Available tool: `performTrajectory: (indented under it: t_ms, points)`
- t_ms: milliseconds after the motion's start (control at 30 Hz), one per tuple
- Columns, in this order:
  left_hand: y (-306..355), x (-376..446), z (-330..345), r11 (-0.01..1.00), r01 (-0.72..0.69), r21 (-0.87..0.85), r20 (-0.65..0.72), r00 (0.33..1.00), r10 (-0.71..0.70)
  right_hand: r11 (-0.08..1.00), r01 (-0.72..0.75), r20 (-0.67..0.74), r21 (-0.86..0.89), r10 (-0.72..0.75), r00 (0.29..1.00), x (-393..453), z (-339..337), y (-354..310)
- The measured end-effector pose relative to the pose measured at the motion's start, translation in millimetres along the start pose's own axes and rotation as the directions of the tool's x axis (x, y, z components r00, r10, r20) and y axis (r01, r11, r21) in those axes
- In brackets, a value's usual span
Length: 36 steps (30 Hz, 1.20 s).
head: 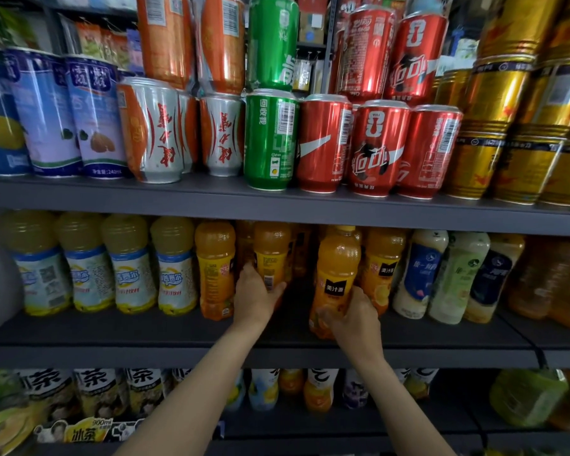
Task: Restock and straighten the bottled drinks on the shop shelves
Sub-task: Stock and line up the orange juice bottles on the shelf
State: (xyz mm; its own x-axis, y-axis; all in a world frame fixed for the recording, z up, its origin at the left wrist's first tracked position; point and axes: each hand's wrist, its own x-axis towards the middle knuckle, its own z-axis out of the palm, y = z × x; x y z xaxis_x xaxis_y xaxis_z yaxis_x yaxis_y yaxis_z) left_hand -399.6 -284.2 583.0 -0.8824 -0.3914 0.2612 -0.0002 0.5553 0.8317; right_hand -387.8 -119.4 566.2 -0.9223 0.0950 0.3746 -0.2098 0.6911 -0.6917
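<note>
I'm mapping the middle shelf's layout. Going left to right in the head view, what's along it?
Pale yellow juice bottles → left hand on an orange juice bottle → right hand on another orange juice bottle → white milky drink bottles.

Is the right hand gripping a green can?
No, the right hand is wrapped around an orange juice bottle on the middle shelf.

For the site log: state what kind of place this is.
Most likely a small grocery shop's drinks aisle: stacked soda cans on grey shelving, rows of orange juice bottles below, iced tea bottles lowest.
</note>
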Motion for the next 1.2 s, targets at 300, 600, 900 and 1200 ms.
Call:
performTrajectory:
  t_ms: [300, 600, 900, 1200]
  points:
    - [-3, 6, -6, 0.993, -0.056, 0.102, 0.028, 0.998, 0.054, 0.997, -0.054, -0.058, -0.056, 0.051, 0.997, 12, -29, 25]
    - [1, -3, -16, 0.972, -0.034, 0.232, -0.076, 0.996, 0.053, 0.997, -0.048, -0.026, -0.054, 0.046, 0.999, 13, -31, 24]
    - [12, -58, -30, 0.887, -0.426, 0.177, -0.144, 0.881, 0.451, 0.991, 0.121, 0.148, 0.054, -0.128, 0.981, 2, -32, 11]
    - [-6, -44, -59, 0.965, -0.261, -0.018, -0.125, 0.958, 0.256, 0.905, 0.273, 0.386, 0.327, -0.391, 0.835, -22, 39, -66]
